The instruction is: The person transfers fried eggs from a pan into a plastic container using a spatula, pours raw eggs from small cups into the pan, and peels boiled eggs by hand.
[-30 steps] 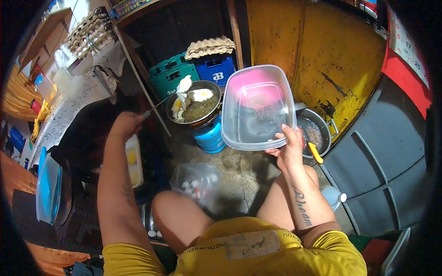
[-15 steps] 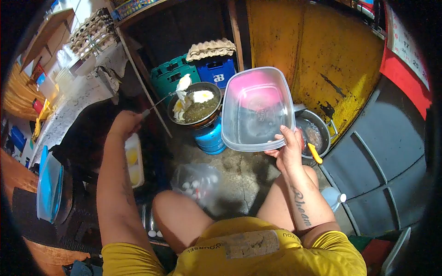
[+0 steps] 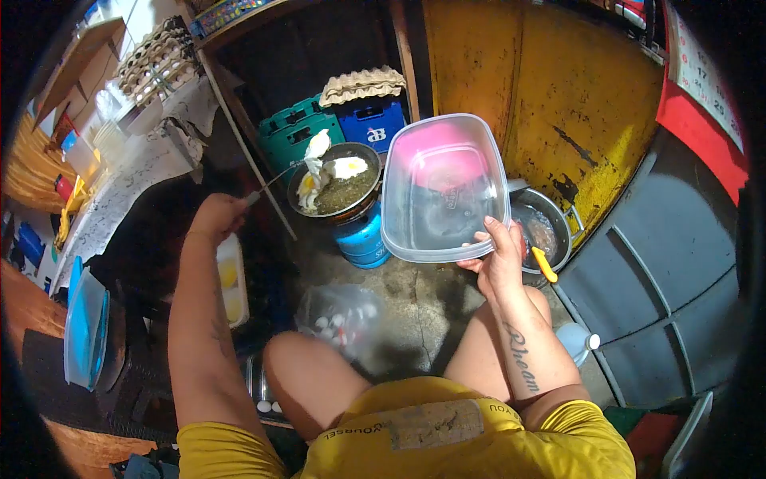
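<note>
My left hand [image 3: 220, 215] is wrapped round the handle of a thin metal utensil [image 3: 275, 177], which reaches over the frying pan [image 3: 371, 190]. A fried egg [image 3: 317, 147] hangs folded at its tip, above the left side of the pan. Another fried egg [image 3: 349, 167] lies in bubbling oil. The pan sits on a burner over a blue gas canister [image 3: 364, 243]. My right hand [image 3: 499, 249] grips the lower right corner of a clear plastic container [image 3: 447, 191], tilted so that its empty inside faces me.
A pot [image 3: 563, 239] with a yellow-handled tool [image 3: 545, 265] stands at the right. On the floor lies a plastic bag [image 3: 339, 318] with eggshells. Crates [image 3: 373, 124] stand behind the pan. At the left are a tray [image 3: 232, 279] and a blue-and-clear container [image 3: 86, 327].
Almost nothing has moved. Both hands keep their holds, and the egg hangs at the utensil's tip as before.
</note>
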Demonstrator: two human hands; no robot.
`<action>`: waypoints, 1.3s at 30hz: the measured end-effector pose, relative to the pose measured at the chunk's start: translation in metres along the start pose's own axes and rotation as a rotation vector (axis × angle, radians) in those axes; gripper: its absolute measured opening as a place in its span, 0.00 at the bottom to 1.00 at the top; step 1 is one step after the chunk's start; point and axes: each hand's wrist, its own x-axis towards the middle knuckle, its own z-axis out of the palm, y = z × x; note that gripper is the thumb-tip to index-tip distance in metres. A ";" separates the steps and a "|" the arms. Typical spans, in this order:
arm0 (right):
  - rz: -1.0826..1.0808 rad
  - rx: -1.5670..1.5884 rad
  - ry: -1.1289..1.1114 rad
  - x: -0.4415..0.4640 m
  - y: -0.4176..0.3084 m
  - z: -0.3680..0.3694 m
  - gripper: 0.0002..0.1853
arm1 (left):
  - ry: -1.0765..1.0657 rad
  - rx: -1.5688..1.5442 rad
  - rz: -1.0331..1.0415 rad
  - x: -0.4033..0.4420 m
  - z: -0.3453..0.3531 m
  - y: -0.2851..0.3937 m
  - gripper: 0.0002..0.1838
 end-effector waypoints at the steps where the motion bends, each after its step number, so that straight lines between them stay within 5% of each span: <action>1: 0.000 0.000 0.000 0.000 0.000 0.000 0.25 | 0.008 -0.018 -0.008 -0.003 0.001 0.002 0.08; 23: 0.004 0.015 -0.006 -0.001 0.001 0.003 0.27 | 0.030 0.006 0.063 0.007 -0.004 -0.007 0.10; 30: 0.007 -0.008 -0.030 -0.008 0.004 0.010 0.32 | 0.049 0.164 0.137 -0.047 -0.003 0.055 0.14; 39: 0.035 0.026 -0.009 -0.029 0.022 0.028 0.39 | -0.078 -0.074 0.327 -0.058 0.018 0.098 0.13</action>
